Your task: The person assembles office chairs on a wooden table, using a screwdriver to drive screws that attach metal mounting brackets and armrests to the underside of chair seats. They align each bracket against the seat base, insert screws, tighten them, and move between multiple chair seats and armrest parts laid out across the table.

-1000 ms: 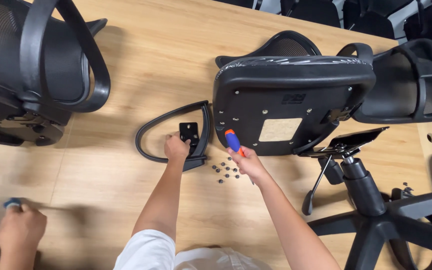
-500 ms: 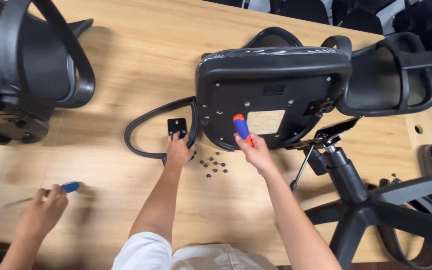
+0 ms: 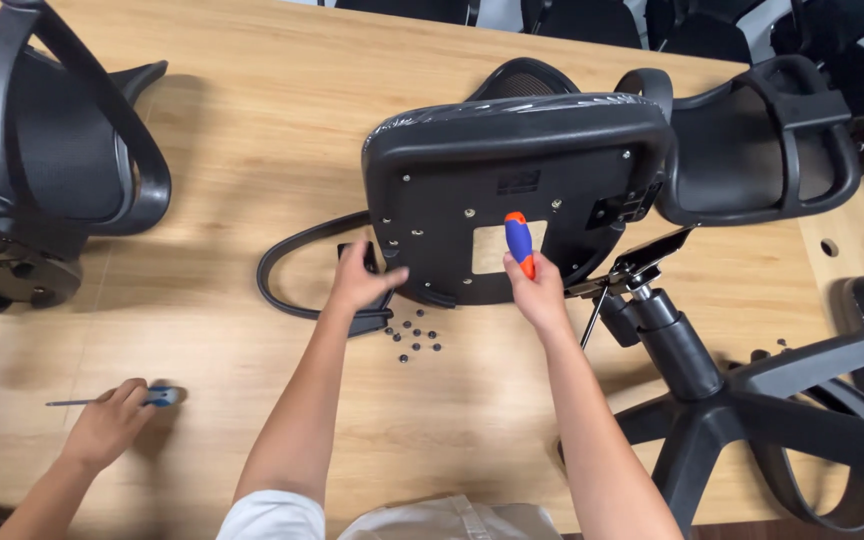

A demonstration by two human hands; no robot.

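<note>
the right hand (image 3: 540, 292) has lifted its orange-and-blue screwdriver (image 3: 519, 242) onto the upturned seat base (image 3: 512, 190); the left hand (image 3: 362, 282) now grips the loose armrest (image 3: 297, 262) just beside it, screws (image 3: 414, 335) below.

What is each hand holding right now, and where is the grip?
The right hand grips a screwdriver by its blue-orange handle. The left hand holds the black armrest at its bracket end.

Two bare forearms, no watch, rings or gloves on the hands: left hand (image 3: 360, 283), right hand (image 3: 538, 296). Short white sleeve (image 3: 274, 514) at the left shoulder, white shirt (image 3: 452, 521) creased across the chest.
</note>
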